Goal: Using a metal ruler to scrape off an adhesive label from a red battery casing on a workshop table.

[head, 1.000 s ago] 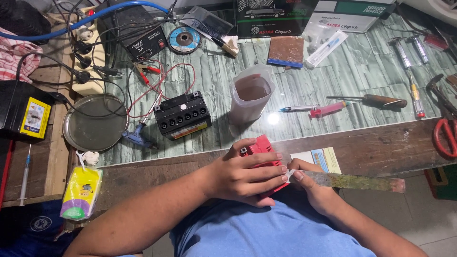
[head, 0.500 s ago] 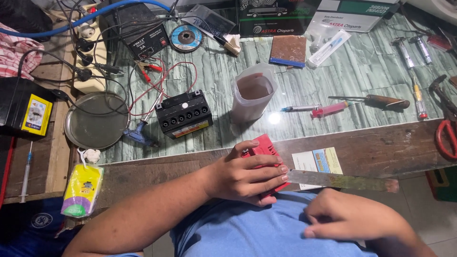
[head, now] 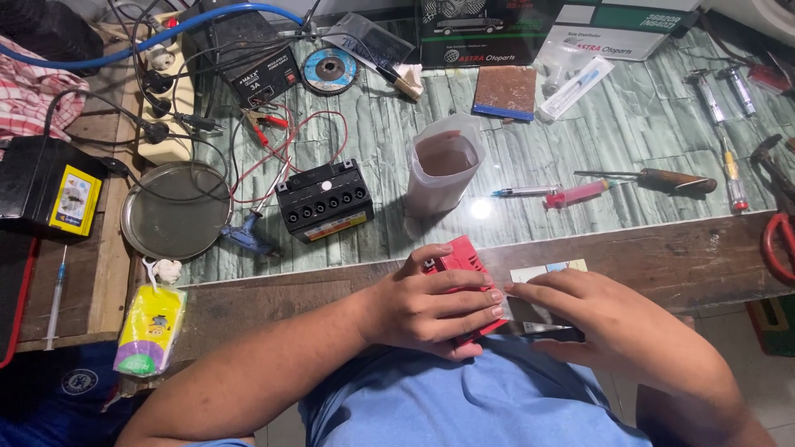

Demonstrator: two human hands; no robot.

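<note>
- Two hands at the tabletop's near edge: your left hand (head: 431,306) clamps the red box (head: 460,269).
- Right hand (head: 609,327) fingertips press its right end.
- Likely stiff, light plastic; grip the sides.

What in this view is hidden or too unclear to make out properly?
- Red box: the left hand covers most of it, head view.
- Flat strip: mostly hidden under the right hand.
- Red-handled tool: cut off by the right edge.
- Plastic cup: what it holds is unclear through the cloudy wall.
</note>
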